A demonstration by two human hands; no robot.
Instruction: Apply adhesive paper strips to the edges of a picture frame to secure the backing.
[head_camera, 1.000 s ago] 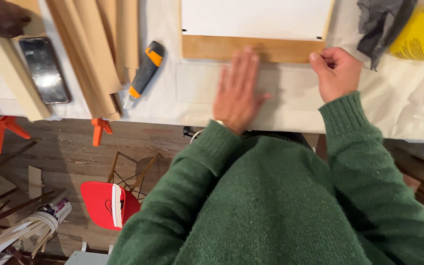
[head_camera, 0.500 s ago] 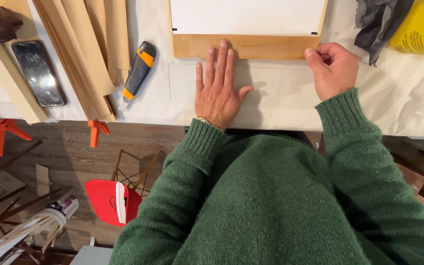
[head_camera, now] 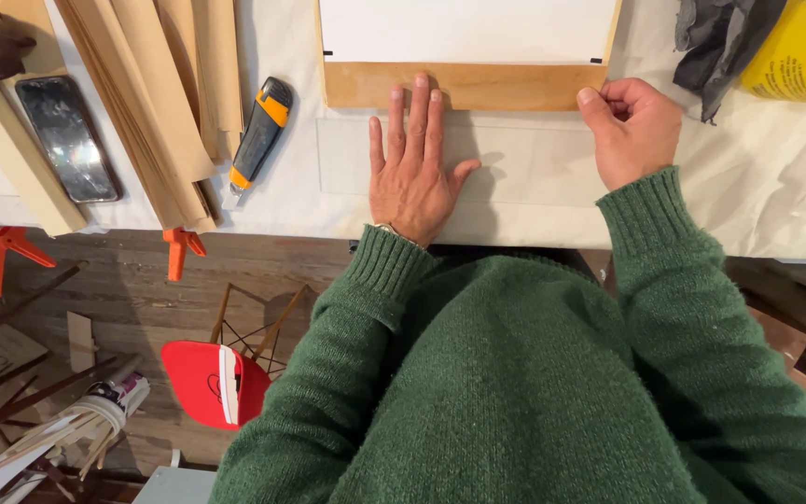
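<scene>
The bench (head_camera: 534, 210) is covered with a pale cloth and runs across the top of the view. Below its edge lies a worn wooden floor (head_camera: 123, 280) of grey-brown boards. On the floor stand a small red chair (head_camera: 200, 383) with thin wire legs, loose wood scraps (head_camera: 78, 338) and a bundle of sticks (head_camera: 76, 434). Light is even and soft.

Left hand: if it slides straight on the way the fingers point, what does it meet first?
The left hand lies flat, fingers pointing away from the person. Its fingertips already reach the near edge of the wooden board; going on, they would cross that strip and meet the white sheet on it.
</scene>
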